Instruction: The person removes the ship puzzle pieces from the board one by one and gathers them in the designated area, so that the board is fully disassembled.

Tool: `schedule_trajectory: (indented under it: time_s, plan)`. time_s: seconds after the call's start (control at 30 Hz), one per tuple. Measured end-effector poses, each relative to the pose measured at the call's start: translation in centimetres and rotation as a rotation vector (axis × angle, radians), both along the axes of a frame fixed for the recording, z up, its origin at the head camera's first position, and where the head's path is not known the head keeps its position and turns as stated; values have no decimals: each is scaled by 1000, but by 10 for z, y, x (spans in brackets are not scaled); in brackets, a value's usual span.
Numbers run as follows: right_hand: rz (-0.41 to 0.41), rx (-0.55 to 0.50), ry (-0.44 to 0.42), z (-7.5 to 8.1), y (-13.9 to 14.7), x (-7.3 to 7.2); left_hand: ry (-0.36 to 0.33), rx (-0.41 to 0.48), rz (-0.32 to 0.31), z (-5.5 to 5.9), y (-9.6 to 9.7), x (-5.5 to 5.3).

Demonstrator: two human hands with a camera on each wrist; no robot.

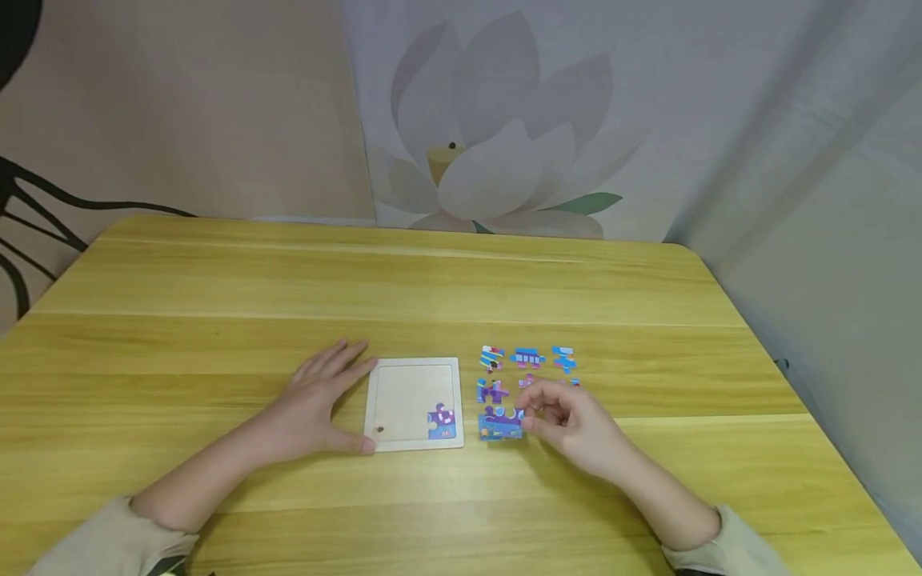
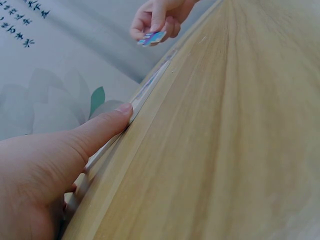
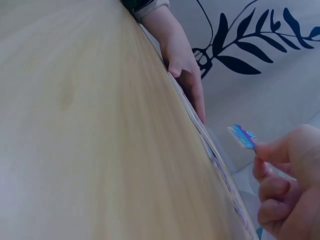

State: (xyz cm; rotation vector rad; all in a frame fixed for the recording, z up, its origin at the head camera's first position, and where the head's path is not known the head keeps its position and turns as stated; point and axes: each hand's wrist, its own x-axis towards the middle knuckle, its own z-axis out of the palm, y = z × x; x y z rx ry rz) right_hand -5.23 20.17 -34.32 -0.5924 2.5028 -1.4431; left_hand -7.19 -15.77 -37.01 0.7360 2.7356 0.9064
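My left hand point(image 1: 306, 408) spreads at the left side of a square wooden puzzle tray point(image 1: 406, 392). Its thumb touches the lower left corner and its index finger the upper left one. In the tray's lower right corner lies a blue-and-purple jigsaw piece point(image 1: 442, 432). My right hand point(image 1: 572, 420) pinches another blue-and-purple jigsaw piece point(image 3: 243, 136) by its edge between thumb and fingers. The right wrist view shows this piece raised off the table. Beneath and around this hand, loose jigsaw pieces point(image 1: 528, 358) lie in rough rows; the hand partly covers some.
The wood-grain table point(image 1: 288, 504) extends around the tray and pieces. A small dark spot point(image 1: 380, 430) marks the tray's lower left. Behind the table hangs a curtain point(image 1: 497, 104) with a printed flower. Black curved lines point(image 1: 43, 200) show at the far left.
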Motion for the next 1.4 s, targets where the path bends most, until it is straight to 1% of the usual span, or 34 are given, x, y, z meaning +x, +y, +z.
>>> schedule_trajectory:
  time_s: [0.2,0.37,0.63,0.8,0.93,1.17,1.27,1.4]
  plan:
    - [-7,8,-23,-2,14,0,-2,6,-1,-1,1,0]
    - [-11,34,-17,-3,22,0,-6,7,-1,-1,1,0]
    - [-51,105,-27,-3,27,0,-4,8,-4,0,1,-1]
    - [-70,116,-35,-4,27,-1,-3,4,-4,0,1,-2]
    - [-82,162,-9,-5,26,-1,-6,1,-2,0,2,-2]
    - [-101,276,77,-4,22,-1,-5,0,-3,1,1,-2]
    - [-102,304,105,-3,21,0,-7,0,-2,1,1,-2]
    - [-113,323,116,-2,18,2,-9,2,-1,0,0,-1]
